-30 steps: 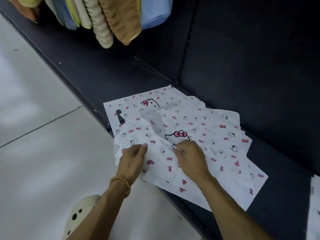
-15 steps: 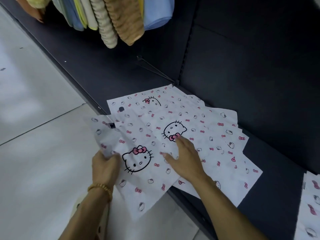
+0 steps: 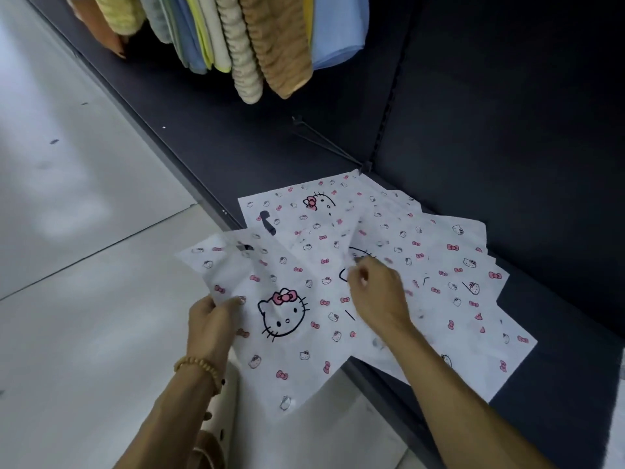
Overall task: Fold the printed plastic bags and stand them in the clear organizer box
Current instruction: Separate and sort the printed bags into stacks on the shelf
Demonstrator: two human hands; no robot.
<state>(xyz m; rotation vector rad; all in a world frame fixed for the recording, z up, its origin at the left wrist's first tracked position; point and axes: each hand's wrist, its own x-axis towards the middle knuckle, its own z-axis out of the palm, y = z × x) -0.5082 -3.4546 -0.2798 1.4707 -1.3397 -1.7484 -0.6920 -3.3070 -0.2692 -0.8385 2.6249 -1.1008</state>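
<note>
Several white plastic bags printed with pink bows and cat faces lie fanned out on a dark shelf (image 3: 304,157). One bag (image 3: 291,333) is pulled off the pile and hangs over the shelf's front edge. My left hand (image 3: 211,319) grips that bag's left edge, thumb on top. My right hand (image 3: 375,289) is over the pile (image 3: 449,265) with fingers curled, pinching a bag's edge near the big cat face; motion blur hides the exact grip. No clear organizer box is in view.
Folded towels (image 3: 250,38) in tan, blue and yellow hang above the shelf's back left. A thin metal hook (image 3: 324,143) juts from the back panel. Pale floor tiles (image 3: 84,265) lie to the left. A cream perforated shoe (image 3: 220,418) shows below my left wrist.
My left hand has slid one bag left and toward me, off the pile and past the shelf edge. My right hand has gone from lying flat on the pile to curled fingers pinching a bag.
</note>
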